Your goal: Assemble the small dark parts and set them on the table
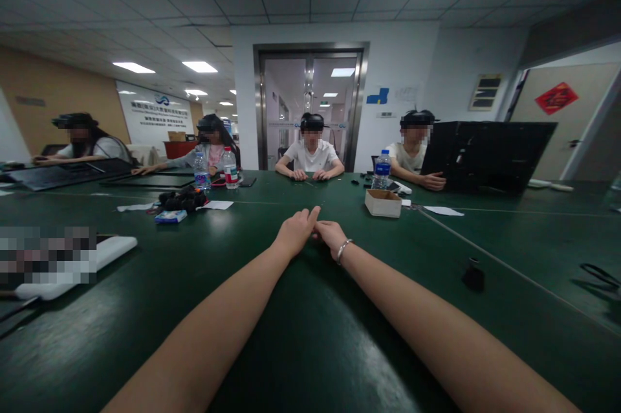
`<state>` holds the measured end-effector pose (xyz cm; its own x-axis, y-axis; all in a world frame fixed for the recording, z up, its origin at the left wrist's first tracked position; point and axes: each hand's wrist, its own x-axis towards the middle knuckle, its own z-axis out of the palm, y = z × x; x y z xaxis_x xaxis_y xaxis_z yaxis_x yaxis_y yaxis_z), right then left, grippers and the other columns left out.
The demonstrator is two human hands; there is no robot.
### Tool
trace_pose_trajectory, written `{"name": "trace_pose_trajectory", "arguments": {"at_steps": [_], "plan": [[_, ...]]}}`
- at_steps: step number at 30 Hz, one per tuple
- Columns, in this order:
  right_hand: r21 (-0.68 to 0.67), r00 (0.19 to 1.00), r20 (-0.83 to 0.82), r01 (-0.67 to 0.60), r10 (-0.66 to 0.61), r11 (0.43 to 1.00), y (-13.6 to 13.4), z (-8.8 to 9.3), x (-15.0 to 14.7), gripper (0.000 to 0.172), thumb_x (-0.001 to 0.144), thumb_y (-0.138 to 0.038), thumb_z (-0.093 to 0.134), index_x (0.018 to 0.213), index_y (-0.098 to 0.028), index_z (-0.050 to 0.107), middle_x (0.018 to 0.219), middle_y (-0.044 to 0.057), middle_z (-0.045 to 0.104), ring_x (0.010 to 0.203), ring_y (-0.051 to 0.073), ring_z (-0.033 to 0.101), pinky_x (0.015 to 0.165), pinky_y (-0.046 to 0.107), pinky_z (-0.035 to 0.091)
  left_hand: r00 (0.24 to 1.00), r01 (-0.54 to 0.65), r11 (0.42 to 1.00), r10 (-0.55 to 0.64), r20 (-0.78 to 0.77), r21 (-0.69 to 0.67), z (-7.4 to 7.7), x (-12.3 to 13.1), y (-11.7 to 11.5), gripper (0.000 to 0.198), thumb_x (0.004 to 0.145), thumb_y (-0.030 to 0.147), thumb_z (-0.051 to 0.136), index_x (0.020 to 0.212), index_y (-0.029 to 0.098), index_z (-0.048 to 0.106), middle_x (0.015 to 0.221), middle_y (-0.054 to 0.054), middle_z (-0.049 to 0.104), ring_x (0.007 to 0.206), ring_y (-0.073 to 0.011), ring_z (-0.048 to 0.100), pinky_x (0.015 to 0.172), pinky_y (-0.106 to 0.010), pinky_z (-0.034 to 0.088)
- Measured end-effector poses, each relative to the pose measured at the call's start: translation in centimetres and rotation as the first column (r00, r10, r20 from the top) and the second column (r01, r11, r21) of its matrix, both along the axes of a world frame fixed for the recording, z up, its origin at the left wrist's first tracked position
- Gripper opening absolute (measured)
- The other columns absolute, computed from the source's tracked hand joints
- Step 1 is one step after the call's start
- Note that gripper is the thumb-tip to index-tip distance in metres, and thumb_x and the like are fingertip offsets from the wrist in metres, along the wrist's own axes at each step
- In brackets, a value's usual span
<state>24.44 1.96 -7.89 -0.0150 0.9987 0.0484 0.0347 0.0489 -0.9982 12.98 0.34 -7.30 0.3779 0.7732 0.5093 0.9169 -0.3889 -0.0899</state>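
The person's left hand (295,232) and right hand (330,235) meet on the green table (310,335), to the near left of a small cardboard box (383,203). The left hand's fingers are stretched forward and lie against the right hand. The right hand's fingers are curled in, with a bracelet (343,250) at the wrist. Whether either hand pinches something between the fingertips cannot be told, because anything there is too small or hidden.

As for progress, the pictures give little to go on. No finished piece can be made out beside the hands, and the box, the nearest thing to them, stands apart and untouched, so the work looks to be at a pause or on something very fine.

The box is open at the top, but from this low angle its inside is hidden. Just behind it stands a water bottle with a blue label (382,171), cap on, and its fill level is hard to read. Well to the left of the box stand two more capped bottles, one with a blue label (201,171) and one with a red label (230,168), near a heap of small black items (182,199).

To the near right of the box lies a small black object (473,276). Behind and to its right stands a black laptop (485,154) with a co-worker's hand (433,181) beside it. Three more people sit beyond the box at the table's far side.
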Motion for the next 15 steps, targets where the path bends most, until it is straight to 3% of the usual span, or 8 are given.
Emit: {"name": "trace_pose_trajectory", "arguments": {"at_steps": [4, 8, 12, 15], "plan": [[0.0, 0.998, -0.048, -0.03, 0.03, 1.0, 0.2, 0.0, 0.3, 0.018, 0.06, -0.027, 0.068, 0.062, -0.011, 0.062, 0.062, 0.003, 0.062, 0.049, 0.006, 0.049, 0.043, 0.016, 0.035, 0.996, 0.014, 1.0, -0.012, 0.086, -0.018, -0.1, 0.2, -0.1, 0.051, 0.083, 0.017, 0.04, 0.132, 0.023, 0.024, 0.102, -0.009, 0.052, 0.091, -0.0202, 0.054, 0.071, -0.027, 0.045], [0.031, 0.995, -0.099, 0.016, -0.013, 0.999, 0.8, -0.3, 0.8, 0.021, 0.059, -0.028, 0.071, 0.069, -0.012, 0.061, 0.067, 0.003, 0.063, 0.059, 0.01, 0.057, 0.045, 0.016, 0.041, 0.974, -0.007, 0.999, 0.015, 0.227, -0.035, -0.7, -0.1, 0.3, 0.047, 0.083, 0.018, 0.041, 0.128, 0.024, 0.03, 0.104, -0.009, 0.054, 0.092, -0.0203, 0.054, 0.074, -0.029, 0.044], [0.018, 0.981, -0.191, 0.039, -0.034, 0.999, 1.1, -0.5, 1.3, 0.018, 0.063, -0.02, 0.069, 0.071, -0.014, 0.054, 0.067, 0.003, 0.061, 0.06, 0.011, 0.061, 0.05, 0.019, 0.05, 0.91, -0.03, 0.996, 0.062, 0.409, -0.083, -1.6, -1.3, 1.3, 0.031, 0.079, 0.021, 0.05, 0.11, 0.022, 0.05, 0.1, -0.008, 0.059, 0.09, -0.02, 0.055, 0.079, -0.032, 0.042], [0.01, 0.982, -0.189, 0.021, -0.019, 1.0, 1.1, -0.7, 1.4, 0.018, 0.066, -0.012, 0.065, 0.074, -0.015, 0.05, 0.063, 0.0, 0.059, 0.052, 0.011, 0.061, 0.048, 0.021, 0.051, 0.834, 0.063, 0.986, 0.031, 0.551, -0.151, -2.3, -2.0, 2.3, 0.019, 0.076, 0.02, 0.055, 0.094, 0.021, 0.058, 0.09, -0.005, 0.062, 0.085, -0.0171, 0.057, 0.08, -0.031, 0.043]]}}
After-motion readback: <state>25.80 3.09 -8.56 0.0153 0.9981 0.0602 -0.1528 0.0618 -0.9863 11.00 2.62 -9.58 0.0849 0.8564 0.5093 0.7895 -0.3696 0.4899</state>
